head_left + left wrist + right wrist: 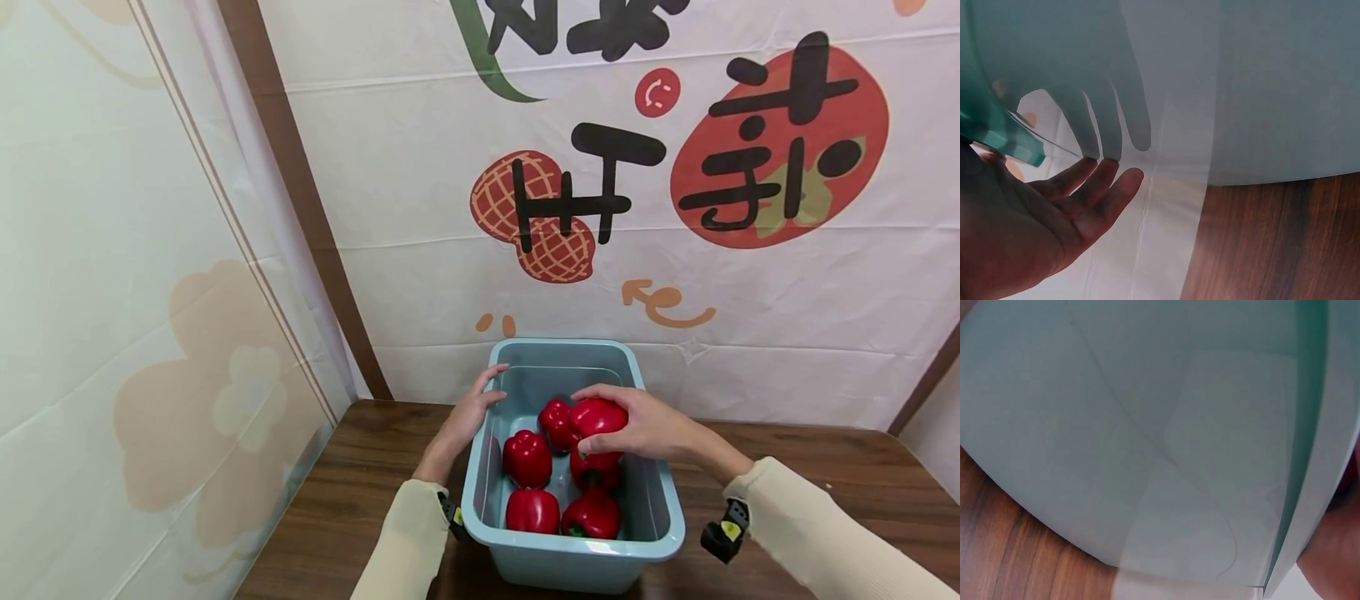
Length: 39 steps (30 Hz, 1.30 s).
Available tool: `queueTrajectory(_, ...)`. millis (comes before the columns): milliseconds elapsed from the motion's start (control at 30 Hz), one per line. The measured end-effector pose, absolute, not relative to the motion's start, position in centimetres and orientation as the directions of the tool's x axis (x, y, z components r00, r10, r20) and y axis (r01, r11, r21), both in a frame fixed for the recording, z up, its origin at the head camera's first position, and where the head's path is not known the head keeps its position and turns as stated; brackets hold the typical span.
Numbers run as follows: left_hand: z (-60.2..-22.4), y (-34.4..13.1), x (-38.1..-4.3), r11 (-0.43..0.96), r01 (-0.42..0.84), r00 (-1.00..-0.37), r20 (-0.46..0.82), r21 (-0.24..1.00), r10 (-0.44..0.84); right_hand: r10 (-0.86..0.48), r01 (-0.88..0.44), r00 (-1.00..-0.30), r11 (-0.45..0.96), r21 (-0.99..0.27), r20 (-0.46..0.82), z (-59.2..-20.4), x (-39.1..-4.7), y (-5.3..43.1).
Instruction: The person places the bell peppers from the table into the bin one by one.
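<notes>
A light blue plastic bin [577, 546] stands on the table with several red bell peppers [527, 458] inside. Over its right side reaches my right hand [645, 425], gripping one red bell pepper [597, 414] between thumb and fingers. That pepper overlaps the one below it [595, 471] in the head view. My left hand [467, 421] holds the bin's left rim. In the left wrist view, fingertips of the left hand [1079, 212] touch the bin's outer wall [1172, 81], which mirrors them. The right wrist view mostly shows the bin's outer side [1129, 425]; the held pepper is largely hidden there.
The dark wooden table [352, 500] extends on both sides of the bin. Close behind it hangs a white printed cloth [427, 292], and another patterned cloth [75, 333] hangs at the left. Each wrist wears a small black device [726, 531].
</notes>
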<state>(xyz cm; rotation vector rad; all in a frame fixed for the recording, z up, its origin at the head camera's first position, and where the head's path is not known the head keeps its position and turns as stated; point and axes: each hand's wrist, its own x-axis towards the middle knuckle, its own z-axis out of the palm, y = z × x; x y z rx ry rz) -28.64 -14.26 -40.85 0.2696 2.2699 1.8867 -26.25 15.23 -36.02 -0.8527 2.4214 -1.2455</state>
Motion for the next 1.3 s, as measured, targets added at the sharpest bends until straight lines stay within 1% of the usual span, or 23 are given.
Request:
queueTrajectory(233, -40.9, -14.3, -28.6, 0.176, 0.027, -0.966, -0.02, 0.984, 0.259, -0.62, -0.374, -0.784, 0.456, -0.808, 0.012, -36.1, -26.3, 15.2)
queueTrajectory(567, -40.8, -14.3, -28.7, 0.18, 0.034, -0.966, -0.014, 0.983, 0.259, -0.638, -0.449, -0.765, 0.427, -0.785, 0.091, -36.1, -26.6, 15.7)
queueTrajectory(933, -40.6, -14.4, -28.7, 0.214, 0.029, -0.962, -0.031, 0.976, 0.273, -0.618, -0.525, -0.751, 0.343, -0.779, 0.234, -36.5, -26.1, 16.9)
queueTrajectory(1100, -40.5, -14.3, -28.8, 0.223, 0.017, -0.962, -0.045, 0.975, 0.269, -0.576, -0.543, -0.762, 0.315, -0.779, 0.298, -36.5, -25.5, 18.1)
queueTrajectory(1300, -40.3, -14.6, -28.7, 0.193, -0.009, -0.956, -0.065, 0.981, 0.287, -0.508, -0.569, -0.769, 0.264, -0.779, 0.389, -36.3, -24.8, 20.4)
